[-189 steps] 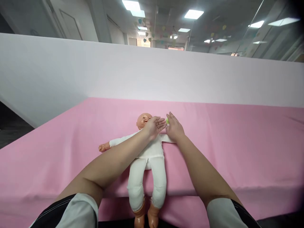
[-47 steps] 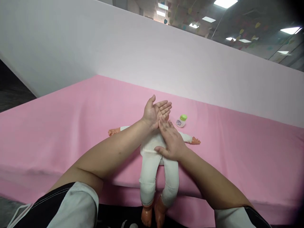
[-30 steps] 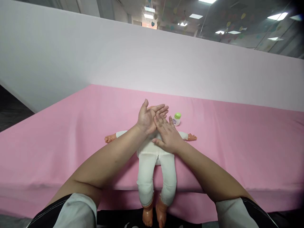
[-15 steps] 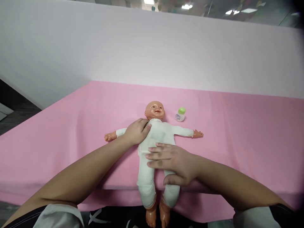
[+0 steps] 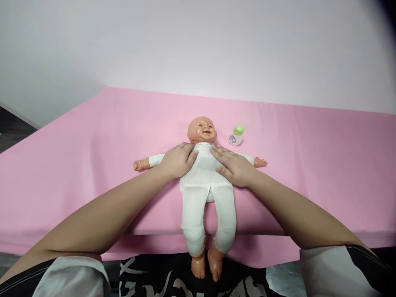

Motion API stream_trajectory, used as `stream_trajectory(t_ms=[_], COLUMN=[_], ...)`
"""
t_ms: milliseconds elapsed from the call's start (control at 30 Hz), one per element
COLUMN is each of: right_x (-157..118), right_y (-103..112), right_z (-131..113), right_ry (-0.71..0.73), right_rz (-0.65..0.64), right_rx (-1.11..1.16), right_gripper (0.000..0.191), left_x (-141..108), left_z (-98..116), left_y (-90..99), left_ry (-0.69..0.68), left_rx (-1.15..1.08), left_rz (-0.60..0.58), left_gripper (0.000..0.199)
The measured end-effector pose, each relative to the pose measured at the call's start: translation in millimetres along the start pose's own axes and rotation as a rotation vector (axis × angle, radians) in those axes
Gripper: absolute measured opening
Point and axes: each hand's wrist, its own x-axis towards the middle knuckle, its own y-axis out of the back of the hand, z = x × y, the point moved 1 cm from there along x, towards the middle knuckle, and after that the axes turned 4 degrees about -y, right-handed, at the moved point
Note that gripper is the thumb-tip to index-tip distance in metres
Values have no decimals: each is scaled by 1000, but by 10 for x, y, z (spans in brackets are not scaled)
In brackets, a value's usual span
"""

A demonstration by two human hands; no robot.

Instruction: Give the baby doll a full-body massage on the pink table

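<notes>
A baby doll point(image 5: 204, 175) lies on its back, with a white cloth body and bare plastic head, hands and feet. Its arms are spread sideways, and its feet hang past the near edge of the pink-covered table. My left hand point(image 5: 179, 161) lies flat over the doll's shoulder and upper chest on the left. On the opposite side my right hand point(image 5: 235, 166) rests on the chest and shoulder, fingers stretched toward the neck. Both hands are open and cover parts of the doll's upper arms. Beyond my right hand stands a small clear bottle point(image 5: 236, 137) with a green cap.
The pink cloth point(image 5: 324, 165) covers the table and drapes over its front edge. Behind it rises a plain white wall point(image 5: 216, 49). Dark floor point(image 5: 14, 130) shows at the far left.
My right hand has moved up from the doll's hips to its chest and shoulder. My left hand stays on the other shoulder. The view has tilted down slightly.
</notes>
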Motion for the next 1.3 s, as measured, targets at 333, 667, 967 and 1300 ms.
stream_trajectory(t_ms=[333, 667, 967, 1300], right_x=[14, 12, 4, -293], right_y=[1, -20, -3, 71], right_z=[-7, 23, 19, -458], right_ry=[-230, -194, -186, 494], right_rz=[90, 107, 112, 143], right_rx=[-9, 11, 23, 82], right_gripper=[62, 61, 61, 55], left_x=[-464, -265, -244, -224], left_z=[562, 334, 282, 185], left_y=[206, 93, 137, 112], left_ry=[-673, -435, -173, -92], left_rx=[-561, -243, -32, 60], left_rz=[-199, -297, -292, -247], left_gripper=[50, 97, 118, 97])
